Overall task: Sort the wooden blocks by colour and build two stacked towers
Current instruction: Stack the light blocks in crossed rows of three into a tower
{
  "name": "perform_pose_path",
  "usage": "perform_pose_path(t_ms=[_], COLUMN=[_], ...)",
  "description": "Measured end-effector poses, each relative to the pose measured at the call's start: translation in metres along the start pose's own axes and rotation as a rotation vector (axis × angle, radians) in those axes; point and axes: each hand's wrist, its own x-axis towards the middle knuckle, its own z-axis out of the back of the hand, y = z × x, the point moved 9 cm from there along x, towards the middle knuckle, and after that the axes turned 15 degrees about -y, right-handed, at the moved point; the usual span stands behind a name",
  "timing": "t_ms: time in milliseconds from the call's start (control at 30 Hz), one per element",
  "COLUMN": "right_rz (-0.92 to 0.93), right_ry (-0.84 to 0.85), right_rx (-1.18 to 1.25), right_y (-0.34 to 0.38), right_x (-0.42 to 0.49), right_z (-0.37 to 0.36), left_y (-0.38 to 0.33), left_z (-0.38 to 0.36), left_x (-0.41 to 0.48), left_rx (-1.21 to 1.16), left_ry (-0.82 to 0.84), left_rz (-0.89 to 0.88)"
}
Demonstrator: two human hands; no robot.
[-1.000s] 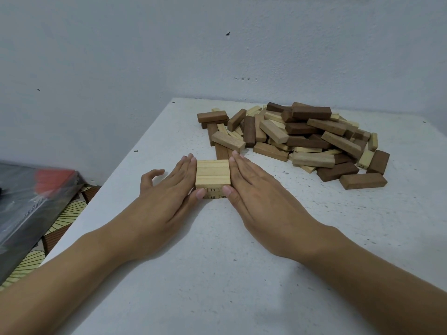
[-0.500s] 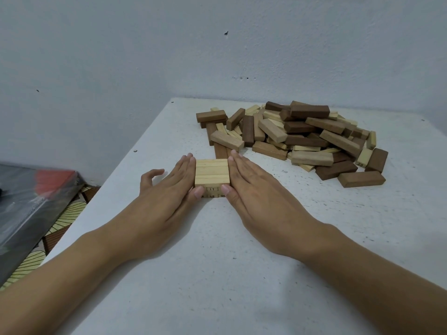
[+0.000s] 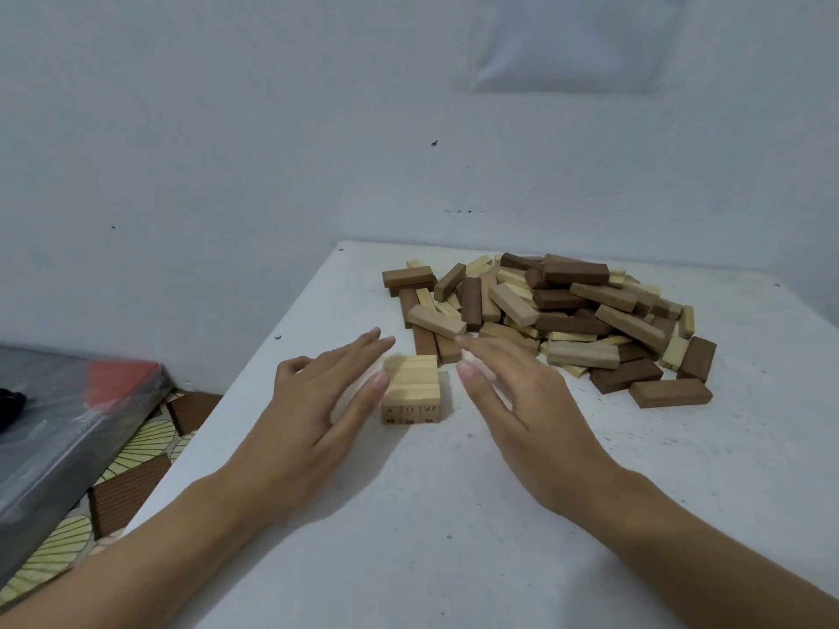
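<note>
Case, grey with a red patch under clear wrap, lies at far left, lower than the surface. Leaf-patterned floor shows between the two. A pale wall stands behind everything I see. The white surface fills the lower middle and right of my view.

My left grip enters from lower left, fingers straight and loosely spread, thumb out to the left. It holds nothing. One fingertip sits at the stack's left edge, but blur keeps me from telling whether it touches.

Stack: pale blocks only, squared into a low, neat body. It stands on the surface between my two grips, just in front of the heap. Small printed numbers mark its near face, and I cannot read them all.

My right grip enters from lower right, fingers straight and spread, holding nothing. It is clear of the stack, with a strip of bare surface showing between them. Its fingertips lie at the heap's near edge, and I cannot tell whether they make contact.

Heap: unsorted dark and pale blocks, lying criss-cross toward the far right of the surface, near the wall. One dark block lies flat at the heap's near right corner, just beside the rest.
</note>
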Motion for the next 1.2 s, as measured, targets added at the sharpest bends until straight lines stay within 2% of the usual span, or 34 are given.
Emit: perform_pose_path(t_ms=[67,167,333,433,600,833,1000,1067,1200], right_rz=[0.021,0.054,0.203,0.229,0.312,0.266,0.254,0.235,0.229], right_ry=[-0.088,-0.142,-0.147,-0.111,0.002,0.091,0.098,0.131,0.147], right_rx=[0.021,-0.016,-0.252,-0.392,-0.523,-0.529,-0.597,-0.644,-0.674], right_y=[-0.001,-0.003,-0.010,-0.020,-0.033,-0.045,-0.050,-0.053,-0.056], right_x=[0.010,0.026,0.059,0.076,0.085,0.103,0.120,0.124,0.127], right_z=[0.013,0.030,0.045,0.047,0.037,0.037,0.035,0.032,0.026], left_y=[-0.001,-0.002,-0.004,-0.009,-0.001,0.007,0.009,0.011,0.022], left_z=[0.006,0.009,-0.010,-0.036,-0.067,-0.069,-0.068,-0.070,-0.086], left_x=[0.007,0.026,0.073,0.095,0.108,0.107,0.125,0.138,0.154], left_rx=[0.030,0.096,0.134,0.160,0.251,0.222,0.211,0.258,0.378], left_ry=[-0.056,-0.038,0.176,0.306,0.402,0.390,0.301,0.275,0.348], left_rz=[-0.030,-0.075,-0.111,-0.144,-0.190,-0.243,-0.227,-0.214,-0.178])
